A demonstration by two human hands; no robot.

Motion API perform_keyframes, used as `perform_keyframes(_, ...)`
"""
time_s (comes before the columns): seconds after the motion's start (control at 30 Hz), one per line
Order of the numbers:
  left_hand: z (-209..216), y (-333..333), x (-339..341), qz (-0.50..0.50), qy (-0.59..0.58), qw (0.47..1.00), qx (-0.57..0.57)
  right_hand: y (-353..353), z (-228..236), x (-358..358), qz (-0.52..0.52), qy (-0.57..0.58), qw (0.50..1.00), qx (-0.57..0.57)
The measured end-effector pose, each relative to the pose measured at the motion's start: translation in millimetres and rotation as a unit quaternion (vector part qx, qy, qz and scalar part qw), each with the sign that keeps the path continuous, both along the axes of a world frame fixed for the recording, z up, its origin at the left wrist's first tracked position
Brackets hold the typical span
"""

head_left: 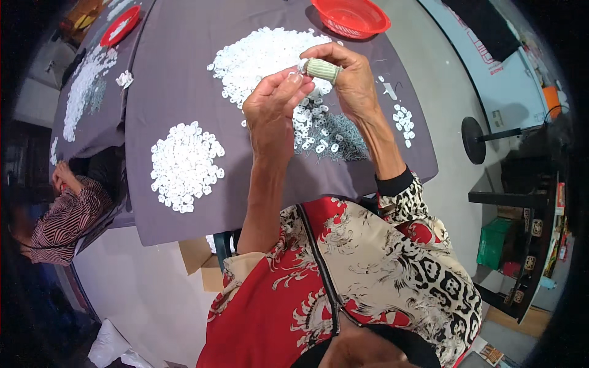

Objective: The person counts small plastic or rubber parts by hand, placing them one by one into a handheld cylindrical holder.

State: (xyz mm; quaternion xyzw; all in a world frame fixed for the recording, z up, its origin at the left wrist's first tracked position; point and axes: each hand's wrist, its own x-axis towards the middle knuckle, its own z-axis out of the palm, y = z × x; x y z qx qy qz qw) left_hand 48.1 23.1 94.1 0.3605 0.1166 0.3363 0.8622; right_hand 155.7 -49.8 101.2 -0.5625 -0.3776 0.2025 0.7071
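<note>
White plastic piece (300,69), too small to tell its axis, sits pinched between our left hand (273,101) fingertips and our right hand (346,76), whose thumb wears one ribbed cot (323,70); below the pinch lie two white heaps (184,165) and one grey pile (337,138).

Clad in a loose garment of red and cream with swirling white ornament and a dark zip down the front — leopard-spotted at the right sleeve, over a black cuff. Left forearm bare. Ribbed pale-green finger cot (323,70) on the right hand (350,76) — index finger, apparently.
</note>
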Motion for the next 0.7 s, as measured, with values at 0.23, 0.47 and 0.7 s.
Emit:
perform_keyframes(0.23, -7, 7, 0, 0.013, 0.005, 1.000, 0.000, -5, 7, -3, -0.046, -0.114, 0.986, -0.116)
perform_keyframes(0.47, -5, 5, -5, -0.010, 0.030, 0.998, 0.051, -16, 12, 15, 0.026, -0.176, 0.972, -0.156)
perform_keyframes(0.7, 2, 5, -12, -0.032, 0.031, 0.997, 0.065, -17, 9, 18, 0.100, -0.066, 0.986, -0.114)
